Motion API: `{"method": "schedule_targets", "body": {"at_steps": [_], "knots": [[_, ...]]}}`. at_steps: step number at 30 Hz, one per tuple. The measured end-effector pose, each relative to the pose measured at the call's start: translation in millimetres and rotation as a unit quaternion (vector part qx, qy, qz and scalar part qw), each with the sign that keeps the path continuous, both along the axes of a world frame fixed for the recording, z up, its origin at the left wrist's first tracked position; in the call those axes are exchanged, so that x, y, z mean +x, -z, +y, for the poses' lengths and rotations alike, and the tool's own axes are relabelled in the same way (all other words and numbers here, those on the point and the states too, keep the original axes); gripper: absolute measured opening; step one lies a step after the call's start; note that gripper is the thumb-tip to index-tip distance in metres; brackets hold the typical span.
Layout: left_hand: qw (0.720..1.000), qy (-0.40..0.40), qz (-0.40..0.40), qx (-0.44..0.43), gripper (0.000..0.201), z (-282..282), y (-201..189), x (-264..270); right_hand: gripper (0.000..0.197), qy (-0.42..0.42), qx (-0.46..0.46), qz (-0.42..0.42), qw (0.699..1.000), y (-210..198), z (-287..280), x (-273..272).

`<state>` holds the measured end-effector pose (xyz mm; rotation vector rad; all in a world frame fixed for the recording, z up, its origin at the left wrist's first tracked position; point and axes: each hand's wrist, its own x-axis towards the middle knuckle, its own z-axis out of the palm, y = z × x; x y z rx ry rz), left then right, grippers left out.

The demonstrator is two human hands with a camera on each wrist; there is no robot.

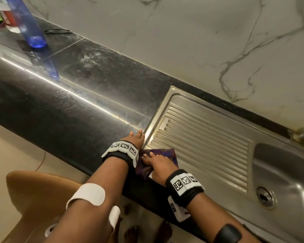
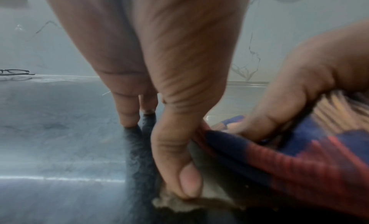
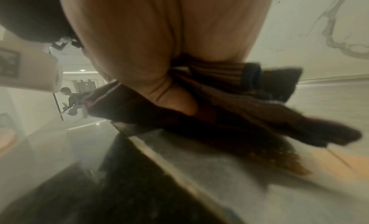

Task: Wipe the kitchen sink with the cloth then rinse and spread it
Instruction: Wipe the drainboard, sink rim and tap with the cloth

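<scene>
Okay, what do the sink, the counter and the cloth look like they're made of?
Sink: seemingly stainless steel with a brushed sheen; silver-grey, pressed drainer ribs, soft reflections.
Counter: looks like polished dark stone, perhaps granite; speckled black with a bright glare line.
Cloth: woven fabric, matte; ribbed blue and red weave, folds under the right hand.

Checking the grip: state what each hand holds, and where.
Right hand grips the cloth at its bunched near edge. Left hand rests on the countertop, thumb touching a frayed corner.

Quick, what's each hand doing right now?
Left hand: fingers straight, resting on the countertop; thumb touches the cloth.
Right hand: pressing the cloth down; whether it grips can't be told.
</scene>
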<state>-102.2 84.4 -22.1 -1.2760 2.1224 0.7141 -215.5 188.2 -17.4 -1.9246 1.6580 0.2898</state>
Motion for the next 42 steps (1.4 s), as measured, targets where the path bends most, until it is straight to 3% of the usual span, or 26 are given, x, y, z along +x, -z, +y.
{"method": "schedule_targets", "body": {"at_steps": [3, 7, 12, 17, 24, 28, 31, 42], "knots": [[1.0, -0.01, 0.009, 0.004, 0.07, 4, -6, 1, 0.056, 0.016, -0.015, -0.034, 0.999, -4, 20, -7], [1.0, 0.013, 0.01, -0.008, 0.079, 11, -19, 4, 0.055, 0.085, -0.028, -0.053, 0.995, -8, 53, -34], [0.997, 0.062, -0.019, -0.04, 0.097, 16, -25, 4, 0.056, 0.159, -0.031, -0.046, 0.986, -6, 101, -89], [0.995, 0.068, -0.032, -0.068, 0.132, 14, -11, 8, 0.059, 0.253, -0.029, 0.003, 0.967, -9, 170, -159], [0.993, 0.071, -0.019, -0.089, 0.128, 15, -5, 9, 0.053, 0.346, 0.007, 0.056, 0.936, -31, 231, -218], [0.992, 0.053, -0.015, -0.117, 0.107, 20, -12, 11, 0.071, 0.318, 0.029, 0.076, 0.945, -30, 215, -207], [0.994, 0.019, -0.009, -0.109, 0.088, 22, -15, 17, 0.069, 0.274, 0.015, 0.052, 0.96, -28, 190, -181], [0.997, -0.002, 0.029, -0.077, 0.107, 18, -13, 27, 0.054, 0.102, -0.003, -0.098, 0.99, -12, 52, -36]]}}
